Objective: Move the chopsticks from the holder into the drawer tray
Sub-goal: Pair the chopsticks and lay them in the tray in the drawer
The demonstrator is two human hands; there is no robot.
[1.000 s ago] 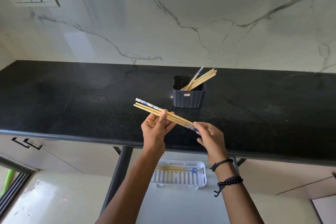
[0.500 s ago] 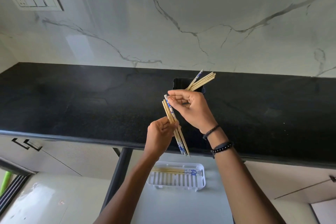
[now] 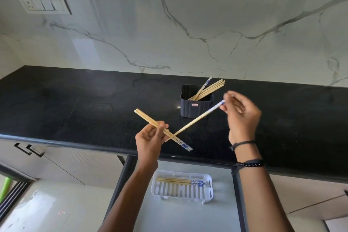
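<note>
A dark square holder (image 3: 195,107) stands on the black counter with several bamboo chopsticks (image 3: 209,89) leaning to its right. My left hand (image 3: 150,137) grips a small bundle of chopsticks (image 3: 146,118), blue-patterned ends pointing down right. My right hand (image 3: 241,115) pinches the blue end of a single chopstick (image 3: 195,118); its thin tip crosses the bundle near my left hand. Below the counter edge, the white slotted drawer tray (image 3: 207,194) holds a few chopsticks (image 3: 178,181) along its far side.
The black counter (image 3: 75,111) runs the full width under a marble wall. The open drawer (image 3: 169,216) lies below the counter edge, with dark rails on both sides. Cabinet fronts with black handles (image 3: 28,149) sit at the left.
My right hand has drawn one chopstick out of the bundle and moved up and to the right. The left hand's bundle has tilted from near upright to slanting down right.
</note>
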